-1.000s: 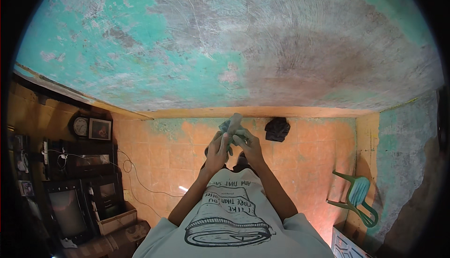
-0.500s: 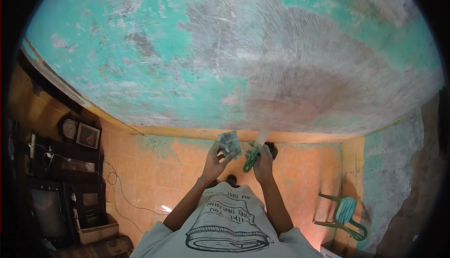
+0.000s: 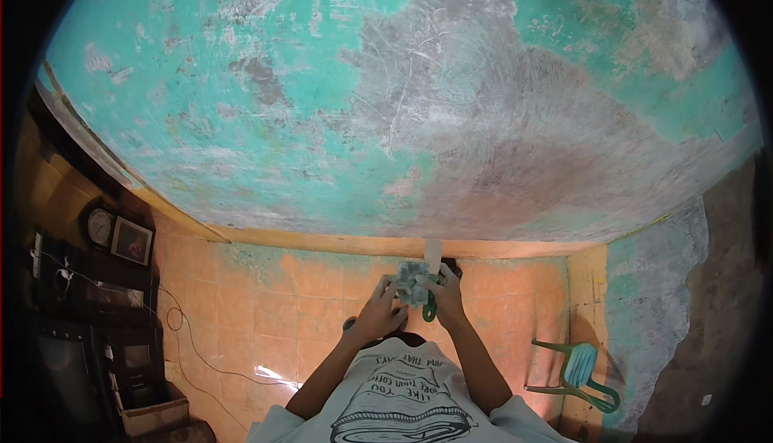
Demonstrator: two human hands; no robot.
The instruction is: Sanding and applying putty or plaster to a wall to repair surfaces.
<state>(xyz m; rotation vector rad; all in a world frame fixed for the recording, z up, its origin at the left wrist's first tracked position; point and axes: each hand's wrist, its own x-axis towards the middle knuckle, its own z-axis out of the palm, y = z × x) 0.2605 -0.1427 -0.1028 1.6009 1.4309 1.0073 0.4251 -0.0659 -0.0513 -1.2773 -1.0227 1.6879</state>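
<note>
In front of my chest my two hands are close together. My left hand (image 3: 379,313) is closed on the edge of a small dusty square of grey-green sheet (image 3: 410,272), which looks like sandpaper. The scraper (image 3: 433,253) is in my right hand (image 3: 447,292); its pale flat blade points away from me and its green handle (image 3: 429,311) hangs below the fingers. The right thumb and fingertips also reach the right side of the square. The square hides part of the scraper.
Ahead rises a wall (image 3: 499,129) with turquoise paint and scraped grey patches. Orange tiles (image 3: 266,298) cover the floor, with paint dust along the wall's foot. A green plastic chair (image 3: 581,366) stands at right. Dark furniture with a clock (image 3: 101,226), a picture frame (image 3: 132,241) and a loose cable (image 3: 179,329) is at left.
My hands have come together from apart. The right hand, with the scraper, has moved left and now meets the square held in the left hand.
</note>
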